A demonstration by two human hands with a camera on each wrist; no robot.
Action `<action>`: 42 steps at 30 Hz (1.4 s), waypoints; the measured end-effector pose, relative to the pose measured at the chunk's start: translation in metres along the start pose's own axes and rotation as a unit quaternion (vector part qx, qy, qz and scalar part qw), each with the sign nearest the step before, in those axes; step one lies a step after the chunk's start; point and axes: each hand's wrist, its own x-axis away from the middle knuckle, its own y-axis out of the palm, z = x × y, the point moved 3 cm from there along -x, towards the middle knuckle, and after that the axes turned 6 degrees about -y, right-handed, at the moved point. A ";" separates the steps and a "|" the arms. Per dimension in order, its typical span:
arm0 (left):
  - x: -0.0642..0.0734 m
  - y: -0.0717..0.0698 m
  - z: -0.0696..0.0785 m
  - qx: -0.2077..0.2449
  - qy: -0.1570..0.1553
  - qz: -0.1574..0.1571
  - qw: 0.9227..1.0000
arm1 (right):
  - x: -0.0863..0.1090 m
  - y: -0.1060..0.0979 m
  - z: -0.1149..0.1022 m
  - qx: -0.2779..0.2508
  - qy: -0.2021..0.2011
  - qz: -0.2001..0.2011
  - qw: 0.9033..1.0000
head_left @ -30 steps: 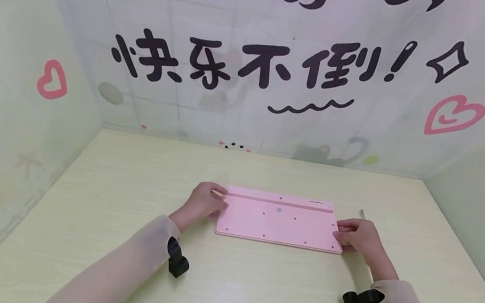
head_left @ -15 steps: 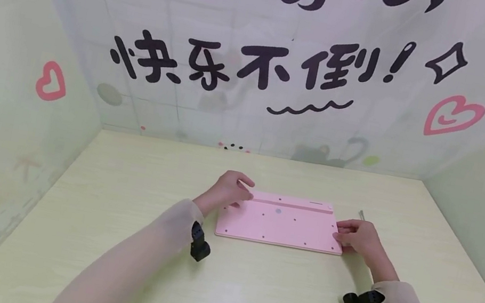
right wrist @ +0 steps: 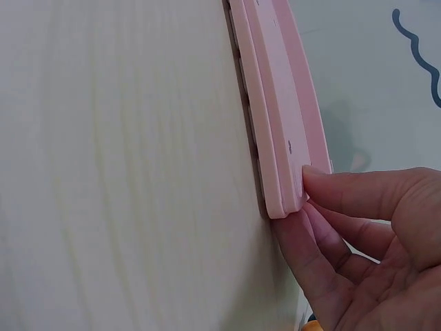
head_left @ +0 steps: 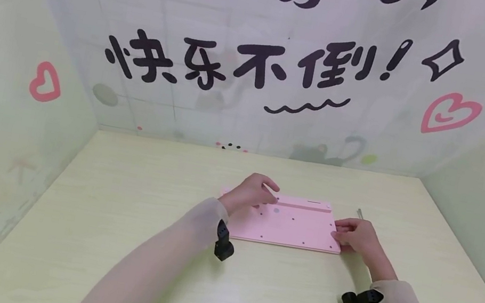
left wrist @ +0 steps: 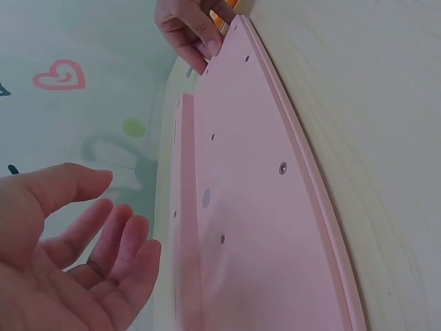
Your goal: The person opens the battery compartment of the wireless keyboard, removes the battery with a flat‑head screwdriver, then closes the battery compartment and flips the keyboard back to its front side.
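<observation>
A pink keyboard (head_left: 296, 231) lies face down on the table, its underside dotted with several small dark screws (left wrist: 283, 167). Key edges show beneath it in the right wrist view. My right hand (head_left: 359, 237) pinches the keyboard's right end, thumb (right wrist: 337, 189) on the underside face and fingers below. Over the left part of the keyboard hovers my left hand (head_left: 252, 194), fingers loosely bent and holding nothing. In the left wrist view this hand (left wrist: 83, 255) appears beside the raised ridge (left wrist: 187, 207) along the keyboard's far edge.
A thin metal rod (head_left: 360, 214) sticks out behind my right hand. Something orange (left wrist: 234, 10) shows past that hand in the left wrist view. The light wood table (head_left: 147, 167) meets a printed curtain wall (head_left: 209, 118) at the back, with side walls left and right.
My left hand has let go of the keyboard's left end and moved right, over its underside. The right hand keeps its pinch on the right end, and the keyboard stays in place.
</observation>
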 end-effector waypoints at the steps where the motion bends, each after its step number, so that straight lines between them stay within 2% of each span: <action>1: -0.001 0.002 0.002 -0.002 0.007 -0.003 1.000 | 0.000 0.000 0.000 0.000 0.000 0.000 1.000; 5: -0.004 0.010 0.007 -0.012 0.034 -0.006 0.999 | -0.001 0.000 0.000 0.002 -0.001 0.000 1.000; 10: -0.007 0.019 0.012 -0.034 0.059 0.007 0.998 | 0.000 0.000 0.000 0.003 0.001 0.001 1.000; 22: -0.025 0.040 0.017 -0.068 0.079 0.043 0.994 | -0.001 0.000 0.001 0.004 0.012 0.003 1.000; 28: -0.029 0.045 0.019 -0.090 0.077 0.055 0.991 | -0.002 0.000 0.003 -0.001 0.010 0.006 1.000; 35: -0.029 0.049 0.029 -0.121 0.081 0.061 0.987 | -0.003 0.001 0.004 -0.001 0.014 0.009 1.000; 42: -0.040 0.057 0.036 -0.154 0.078 0.070 0.983 | -0.006 0.000 0.005 0.010 0.020 0.011 1.000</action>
